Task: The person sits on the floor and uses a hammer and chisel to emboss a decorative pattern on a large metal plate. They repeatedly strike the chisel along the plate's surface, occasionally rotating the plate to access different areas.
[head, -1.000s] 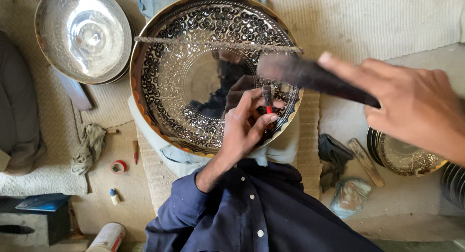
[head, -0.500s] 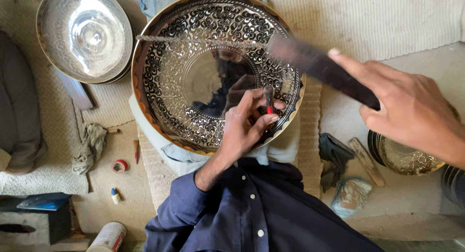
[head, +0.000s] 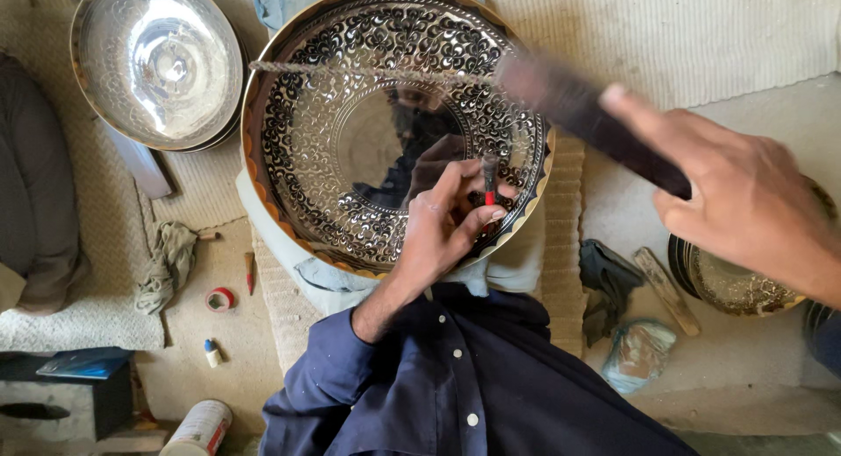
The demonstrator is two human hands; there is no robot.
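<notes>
A large round metal plate [head: 302,149] with dark engraved scrollwork and a mirror-like centre rests on my lap. My left hand [head: 442,233] lies on its lower right part and pinches a small dark chisel [head: 490,180] with a red band, tip down on the engraved band. My right hand [head: 745,202] is raised to the right of the plate and grips a long dark hammer-like tool [head: 578,106]. The tool is blurred and hangs over the plate's upper right rim.
A plain shiny metal bowl [head: 158,62] lies at the upper left. A rag [head: 166,263], a red tape roll [head: 219,298], a small bottle [head: 211,353] and a can [head: 197,430] lie on the left. Another engraved plate [head: 736,285], a dark cloth [head: 604,285] and a wooden stick [head: 666,289] lie on the right.
My right hand and its dark tool have swung to the right, away from the chisel. My left hand holds the chisel in the same spot on the plate.
</notes>
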